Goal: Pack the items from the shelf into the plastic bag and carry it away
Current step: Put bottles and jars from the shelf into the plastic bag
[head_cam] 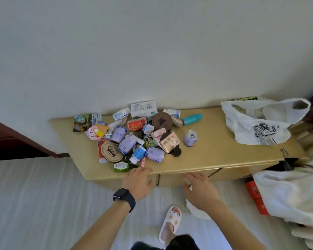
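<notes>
a heap of small items (pixel 134 136), cans, bottles and boxes, is piled on the left part of the tan shelf (pixel 215 154). the white plastic bag (pixel 257 121) is set at the shelf's right end, mouth open, well apart from the heap. the left hand (pixel 137 181) and the right hand (pixel 200 190) are held open and empty at the front edge.

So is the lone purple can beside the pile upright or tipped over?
Upright. The purple can stands on its base apart from the pile, its silver top with pull tab facing up; the other purple cans lie on their sides.
</notes>
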`<state>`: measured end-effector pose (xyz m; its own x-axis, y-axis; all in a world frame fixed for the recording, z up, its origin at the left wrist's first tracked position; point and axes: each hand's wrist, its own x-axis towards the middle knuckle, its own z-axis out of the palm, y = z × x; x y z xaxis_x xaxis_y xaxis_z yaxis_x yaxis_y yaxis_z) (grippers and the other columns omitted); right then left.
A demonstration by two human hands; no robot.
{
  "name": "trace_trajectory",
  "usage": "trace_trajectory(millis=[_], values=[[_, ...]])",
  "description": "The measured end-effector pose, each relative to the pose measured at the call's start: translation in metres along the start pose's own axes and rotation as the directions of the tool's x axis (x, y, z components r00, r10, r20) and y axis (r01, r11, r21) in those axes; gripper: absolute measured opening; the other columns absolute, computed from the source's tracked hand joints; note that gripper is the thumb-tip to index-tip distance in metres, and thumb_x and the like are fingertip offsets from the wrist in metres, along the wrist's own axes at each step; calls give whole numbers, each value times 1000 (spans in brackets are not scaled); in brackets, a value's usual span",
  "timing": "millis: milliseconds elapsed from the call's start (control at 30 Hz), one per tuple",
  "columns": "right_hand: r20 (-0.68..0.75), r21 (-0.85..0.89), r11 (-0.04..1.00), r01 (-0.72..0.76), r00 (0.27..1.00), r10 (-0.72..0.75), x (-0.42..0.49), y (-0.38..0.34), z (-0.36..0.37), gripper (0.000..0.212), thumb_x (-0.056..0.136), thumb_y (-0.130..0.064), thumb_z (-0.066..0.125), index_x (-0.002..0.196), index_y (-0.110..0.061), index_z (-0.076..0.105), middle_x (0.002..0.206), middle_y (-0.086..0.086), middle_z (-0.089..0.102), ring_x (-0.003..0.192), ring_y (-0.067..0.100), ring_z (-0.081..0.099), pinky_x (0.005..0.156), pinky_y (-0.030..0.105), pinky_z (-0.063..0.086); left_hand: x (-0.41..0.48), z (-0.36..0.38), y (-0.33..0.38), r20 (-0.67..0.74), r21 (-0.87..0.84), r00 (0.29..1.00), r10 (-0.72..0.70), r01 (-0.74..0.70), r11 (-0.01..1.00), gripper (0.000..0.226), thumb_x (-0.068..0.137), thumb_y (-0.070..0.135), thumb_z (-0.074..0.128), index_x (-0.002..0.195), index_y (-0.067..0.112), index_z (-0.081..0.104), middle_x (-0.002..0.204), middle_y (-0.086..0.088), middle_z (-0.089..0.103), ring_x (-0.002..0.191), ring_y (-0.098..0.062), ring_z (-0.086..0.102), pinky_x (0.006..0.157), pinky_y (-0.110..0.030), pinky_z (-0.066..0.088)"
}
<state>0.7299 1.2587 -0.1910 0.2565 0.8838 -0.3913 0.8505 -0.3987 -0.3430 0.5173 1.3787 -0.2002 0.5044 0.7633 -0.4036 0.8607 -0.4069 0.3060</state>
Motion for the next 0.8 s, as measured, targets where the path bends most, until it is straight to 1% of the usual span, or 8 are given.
trace_trajectory(millis=[133,267,433,500,567,667,733,800], values=[[177,-93,994,51,984,-34,64,15,-2,48,98,-38,38,146,-35,40,148,-11,44,138,20,33,110,37,34,46,4,11,100,-11,992,-76,78,997,48,92,37,50,139,31,42,145,2,42,132,-22,39,104,-37,36],[271,-142,988,55,962,-14,116,17,-8,48,98,-37,38,146,-33,38,150,-5,42,138,23,33,108,40,36,83,7,16,79,119,988,-135,125,985,57,91,35,53,144,25,34,153,-1,32,142,-23,25,113,-41,26],[253,-128,992,-21,966,53,182,14,-5,53,95,-31,43,147,-30,32,148,4,36,128,29,42,99,40,43,140,12,5,192,297,980,-45,-14,955,73,93,26,53,154,24,14,163,-6,7,150,-28,1,120,-53,7],[262,-142,989,-47,961,84,199,13,-2,57,95,-28,45,148,-32,28,149,6,32,127,31,43,96,40,44,158,13,2,225,372,974,20,-105,922,68,93,22,50,153,19,18,159,-10,15,148,-29,8,118,-55,9],[293,-171,983,-72,948,120,207,11,5,60,94,-24,47,149,-34,25,146,5,32,122,31,47,91,40,45,170,17,-1,242,404,965,104,-198,893,57,91,17,48,145,14,32,149,-13,32,141,-32,25,113,-54,21],[299,-258,963,-84,941,162,213,8,20,67,92,-21,54,149,-34,20,136,6,38,108,29,54,78,36,41,189,31,-6,250,427,919,304,-386,818,37,86,18,41,116,13,61,108,-7,64,103,-28,55,87,-43,48],[279,-281,954,-102,943,183,215,5,29,72,91,-18,59,149,-32,19,132,6,40,101,28,57,72,35,38,196,42,-11,215,427,898,383,-439,791,34,84,17,38,100,14,67,90,-4,65,85,-26,59,72,-40,51],[268,-282,950,-132,940,210,215,3,33,72,90,-16,59,149,-30,20,130,8,41,96,29,59,69,35,39,201,45,-14,152,435,881,448,-467,770,35,83,16,36,96,13,68,85,-4,64,79,-26,60,68,-39,51]])
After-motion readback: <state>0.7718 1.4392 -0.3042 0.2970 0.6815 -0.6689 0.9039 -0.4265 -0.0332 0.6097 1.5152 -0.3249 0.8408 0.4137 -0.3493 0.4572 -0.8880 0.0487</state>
